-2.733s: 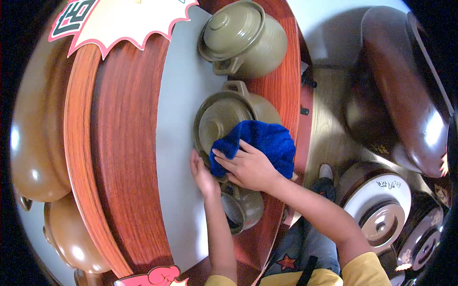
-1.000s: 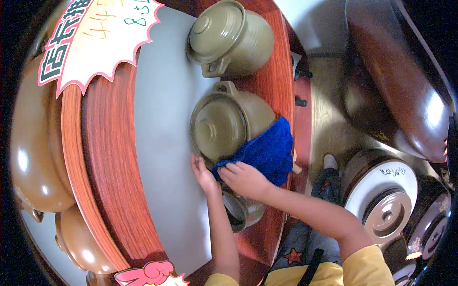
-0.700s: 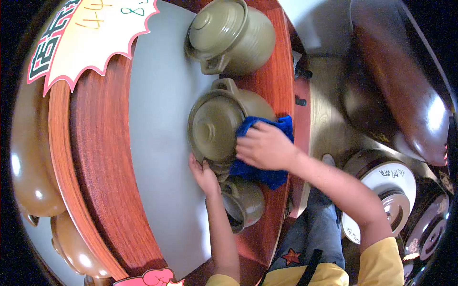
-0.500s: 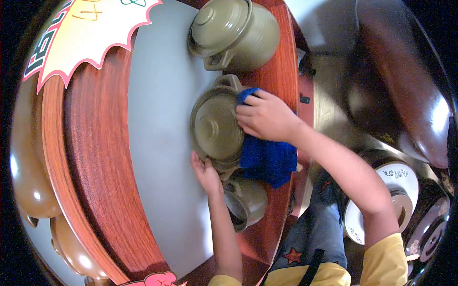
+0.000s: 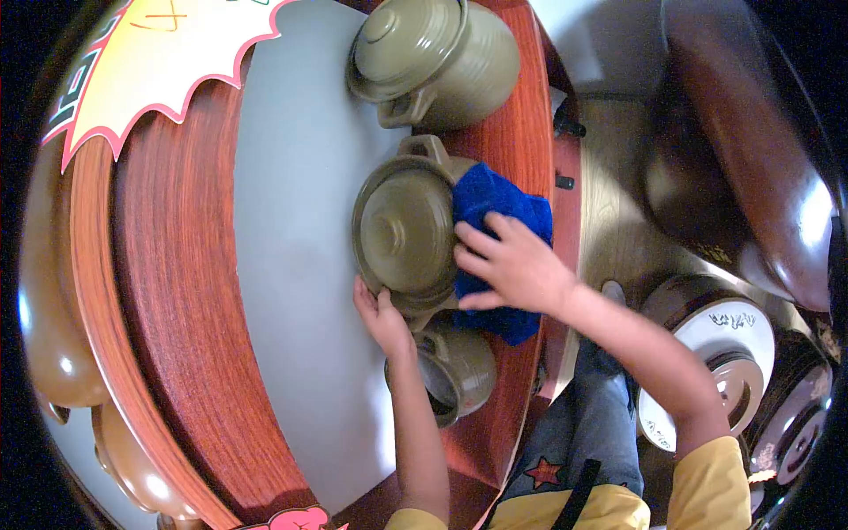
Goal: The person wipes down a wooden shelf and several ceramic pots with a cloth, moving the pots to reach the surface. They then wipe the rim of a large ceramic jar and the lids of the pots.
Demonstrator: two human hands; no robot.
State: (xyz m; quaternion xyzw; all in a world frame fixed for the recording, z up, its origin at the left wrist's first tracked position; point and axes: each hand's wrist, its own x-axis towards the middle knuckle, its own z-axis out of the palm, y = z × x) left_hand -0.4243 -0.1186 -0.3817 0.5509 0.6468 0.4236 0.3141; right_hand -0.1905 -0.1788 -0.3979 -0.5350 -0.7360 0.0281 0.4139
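Note:
An olive-brown lidded clay pot (image 5: 402, 225) with side handles stands on the shelf in front of me. My left hand (image 5: 382, 320) holds its lower left edge, the thumb by the rim and the fingers partly hidden. A blue cloth (image 5: 508, 199) is draped against the pot's right side. Over this cloth lies my right hand (image 5: 517, 265), palm down with its fingers spread, pressing the fabric towards the pot. The fingertips are close to the lid's edge.
A larger lidded pot (image 5: 442, 62) stands just above, and a smaller open pot (image 5: 459, 367) just below. Red wooden shelving (image 5: 177, 265) runs along the left, under a price sign (image 5: 185, 53). Large dark jars (image 5: 751, 150) and a white-rimmed lid (image 5: 658, 411) are at the right.
My right hand has moved down and its fingers, earlier bunched on the cloth at the rim, have spread. The cloth now covers more of the pot's upper right side. My left hand stays put.

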